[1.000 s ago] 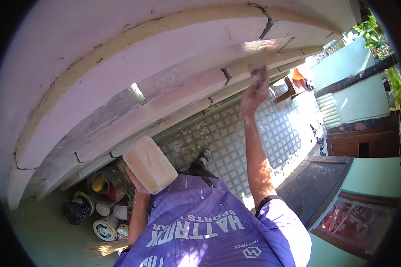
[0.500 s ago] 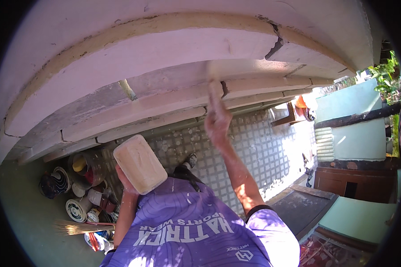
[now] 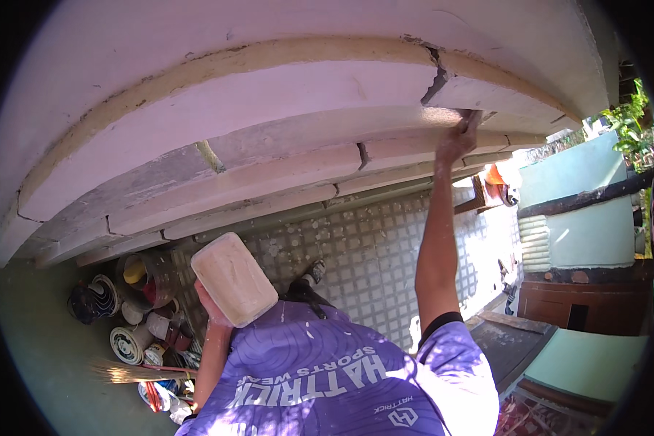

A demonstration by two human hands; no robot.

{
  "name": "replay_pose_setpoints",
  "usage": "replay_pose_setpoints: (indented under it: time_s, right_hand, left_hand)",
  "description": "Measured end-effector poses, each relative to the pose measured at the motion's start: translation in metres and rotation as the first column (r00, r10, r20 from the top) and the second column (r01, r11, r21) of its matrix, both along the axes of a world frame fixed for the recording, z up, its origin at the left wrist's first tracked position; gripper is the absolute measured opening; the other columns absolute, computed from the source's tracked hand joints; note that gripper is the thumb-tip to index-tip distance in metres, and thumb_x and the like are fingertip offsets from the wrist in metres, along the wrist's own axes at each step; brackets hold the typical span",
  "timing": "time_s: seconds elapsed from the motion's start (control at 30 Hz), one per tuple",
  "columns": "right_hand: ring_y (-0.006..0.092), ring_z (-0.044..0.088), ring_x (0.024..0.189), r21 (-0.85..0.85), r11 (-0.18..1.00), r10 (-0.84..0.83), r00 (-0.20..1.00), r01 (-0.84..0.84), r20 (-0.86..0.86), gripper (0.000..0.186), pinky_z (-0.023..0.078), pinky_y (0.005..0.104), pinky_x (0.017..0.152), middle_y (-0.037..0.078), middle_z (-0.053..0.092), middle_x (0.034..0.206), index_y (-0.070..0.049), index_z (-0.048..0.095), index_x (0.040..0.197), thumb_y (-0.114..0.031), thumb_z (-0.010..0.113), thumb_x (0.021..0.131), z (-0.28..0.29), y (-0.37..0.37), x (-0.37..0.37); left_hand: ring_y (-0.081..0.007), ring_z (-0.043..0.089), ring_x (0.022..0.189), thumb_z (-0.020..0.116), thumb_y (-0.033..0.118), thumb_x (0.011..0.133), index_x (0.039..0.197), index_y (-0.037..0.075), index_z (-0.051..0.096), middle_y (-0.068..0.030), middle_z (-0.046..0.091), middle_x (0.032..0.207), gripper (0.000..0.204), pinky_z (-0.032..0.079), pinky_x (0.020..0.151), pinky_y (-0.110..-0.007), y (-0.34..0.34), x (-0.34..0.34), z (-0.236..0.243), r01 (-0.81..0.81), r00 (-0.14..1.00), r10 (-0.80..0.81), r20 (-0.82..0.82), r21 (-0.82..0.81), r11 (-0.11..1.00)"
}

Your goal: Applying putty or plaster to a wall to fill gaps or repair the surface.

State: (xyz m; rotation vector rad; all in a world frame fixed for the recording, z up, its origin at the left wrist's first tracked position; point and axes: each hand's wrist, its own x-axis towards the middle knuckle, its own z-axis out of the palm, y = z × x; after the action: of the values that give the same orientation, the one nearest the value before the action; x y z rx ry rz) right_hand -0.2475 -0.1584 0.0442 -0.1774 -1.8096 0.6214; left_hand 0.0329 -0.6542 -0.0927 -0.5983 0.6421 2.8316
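Observation:
A pale rectangular plastic tub (image 3: 234,280) holds a cream-coloured paste or thick paint and leans against my purple shirt. My left hand (image 3: 211,305) is closed on the tub's left side, its fingers partly hidden behind it. Far off to the right, my right hand (image 3: 456,144) is raised with the arm stretched out, closed around a small tool whose kind I cannot make out. The tool's end lies close to the recessed band of the pale ledged wall (image 3: 269,91), just under a jagged dark crack (image 3: 434,83).
Buckets (image 3: 127,345), pots and a straw broom (image 3: 116,372) crowd the lower left. Below spreads a tiled floor (image 3: 385,240) with light splatters, where my foot (image 3: 315,272) shows. A dark tabletop (image 3: 505,341) stands at right, near a brown door (image 3: 574,305).
My right hand has swept along the wall to the right with the tool, and the arm has straightened. The tub stays in my left hand; the view has shifted slightly.

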Motion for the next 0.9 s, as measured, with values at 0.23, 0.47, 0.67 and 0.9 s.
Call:
replay_pose_setpoints:
  time_s: [0.23,0.47,0.67,0.9]
  right_hand:
    - [0.0360,0.048,0.135,-0.257,0.647,0.762,0.618,-0.718,0.195,0.069,0.047,0.0417,0.106,0.020,0.043,0.151,-0.005,0.047,0.145,0.017,0.038,0.081,-0.038,-0.267,0.120]
    - [0.0256,0.065,0.114,-0.199,0.957,0.236,0.966,-0.212,0.108,0.048,0.058,0.0291,0.081,0.024,0.053,0.141,-0.002,0.037,0.150,-0.008,0.042,0.103,-0.012,-0.179,0.105]
    - [0.0291,0.042,0.139,-0.433,0.766,0.489,0.868,-0.476,-0.089,0.051,0.045,0.0366,0.107,0.020,0.032,0.157,-0.001,0.028,0.152,-0.004,0.040,0.103,-0.010,-0.284,0.074]
    - [0.0283,0.045,0.138,-0.316,0.669,0.709,0.706,-0.673,-0.001,0.080,0.056,0.0294,0.083,0.023,0.038,0.154,0.001,0.041,0.148,0.021,0.032,0.071,-0.035,-0.394,0.140]
  left_hand:
    - [-0.0296,0.055,0.126,0.032,0.062,0.095,0.145,0.013,0.045,-0.0084,0.055,0.140,0.072,0.045,0.107,-0.047,-0.004,-0.011,0.031,0.086,0.996,-0.084,-0.043,0.039,0.996]
    - [-0.0316,0.053,0.128,0.040,0.074,0.088,0.149,0.012,0.039,-0.0105,0.051,0.144,0.087,0.044,0.108,-0.050,-0.026,-0.004,0.030,0.073,0.996,-0.074,-0.046,-0.020,0.997]
    - [-0.0311,0.053,0.128,0.035,0.071,0.091,0.149,0.014,0.040,-0.0092,0.052,0.143,0.081,0.044,0.108,-0.049,-0.041,0.002,0.039,0.083,0.997,-0.083,-0.004,-0.022,0.996]
    - [-0.0311,0.054,0.127,0.033,0.070,0.092,0.149,0.014,0.041,-0.0094,0.052,0.142,0.080,0.044,0.108,-0.049,-0.079,0.002,0.041,0.120,0.993,-0.118,-0.028,0.053,0.991]
